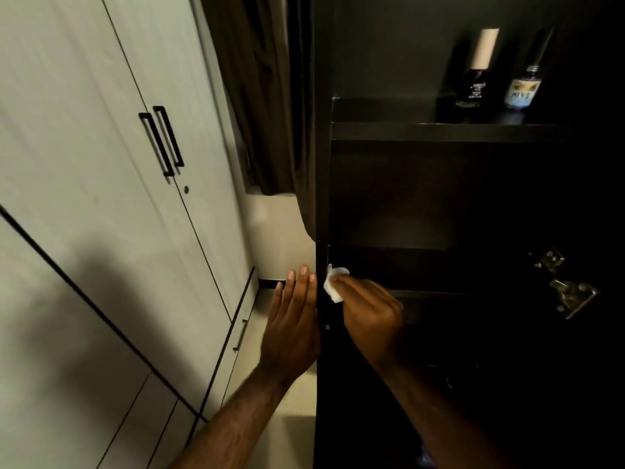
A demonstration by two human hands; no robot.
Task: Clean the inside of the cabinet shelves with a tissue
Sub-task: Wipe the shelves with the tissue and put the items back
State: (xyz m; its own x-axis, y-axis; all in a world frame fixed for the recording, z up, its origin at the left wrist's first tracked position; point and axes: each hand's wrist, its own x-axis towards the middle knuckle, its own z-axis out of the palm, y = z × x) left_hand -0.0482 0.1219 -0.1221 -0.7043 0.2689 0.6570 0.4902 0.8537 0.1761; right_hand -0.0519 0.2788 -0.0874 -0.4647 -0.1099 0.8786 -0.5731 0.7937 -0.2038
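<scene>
The right hand (368, 309) reaches into the dark cabinet (321, 164), its fingers curled round a crumpled white tissue (334, 282). The tissue sits at the cabinet's left inner edge, pressed where the side panel meets the left end of the lower shelf (439, 293); part of it sticks out beyond the fingertips. The left hand (294, 319) is flat and relaxed, its fingers straight and pointing upward, laid against the outer face of the same side panel and holding nothing. The two hands are just beside each other with the panel between them.

Higher up, the upper shelf (439, 132) carries two small bottles standing upright near each other at the back: a dark nail polish bottle (473, 86) with a tall pale cap, and to its right a bottle with a blue label (522, 89) and a thin dark cap. On the right side of the cabinet's interior two metal hinges (575, 296) catch the light, one above the other.

Left of the cabinet stands a white wardrobe (84, 164) with a pair of black bar handles (162, 140) side by side on its closed doors. A dark curtain (263, 96) hangs between wardrobe and cabinet, above the pale floor (297, 401)
</scene>
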